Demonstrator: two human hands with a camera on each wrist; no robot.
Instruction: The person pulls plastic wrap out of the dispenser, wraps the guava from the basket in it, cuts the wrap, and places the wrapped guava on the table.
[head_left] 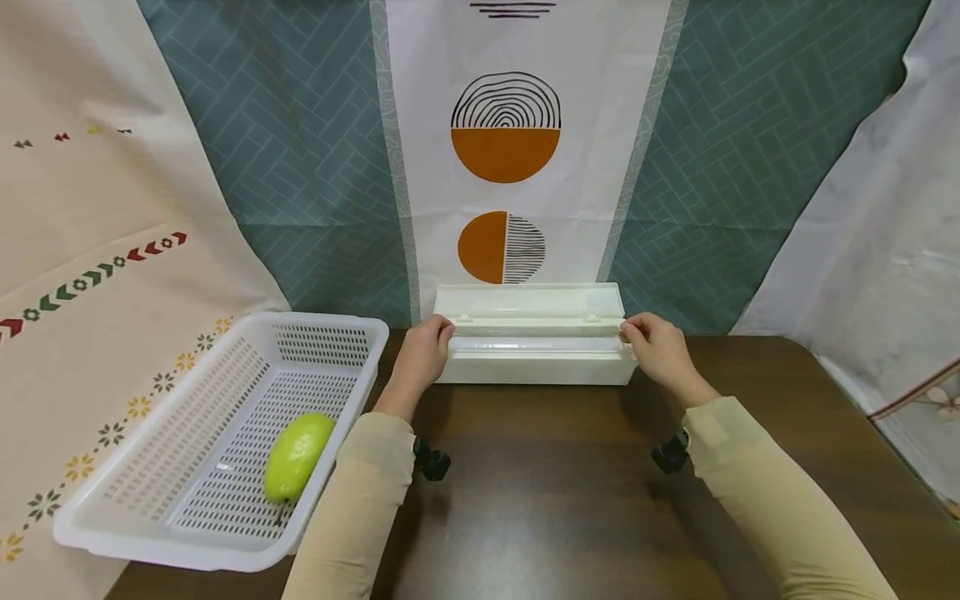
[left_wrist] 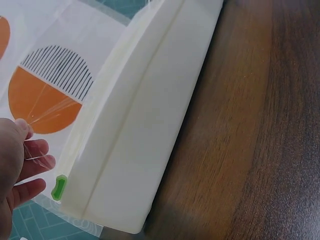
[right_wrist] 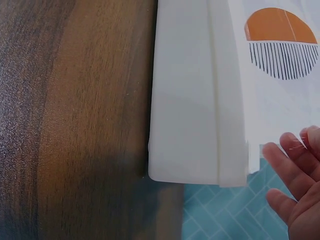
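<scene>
A white cling film dispenser with its long lid raised stands at the back of the table. At its left end my left hand pinches clear cling film between thumb and forefinger; the film stretches in creases toward the box in the left wrist view. My right hand is at the other end, thumb and forefinger together. In the right wrist view a shiny bit of film shows at those fingertips, while the other fingers are spread. A green slider sits on the dispenser's left end.
On the left lies a white perforated basket holding a yellow-green fruit. The brown wooden table extends in front of the dispenser. A patterned cloth hangs right behind it.
</scene>
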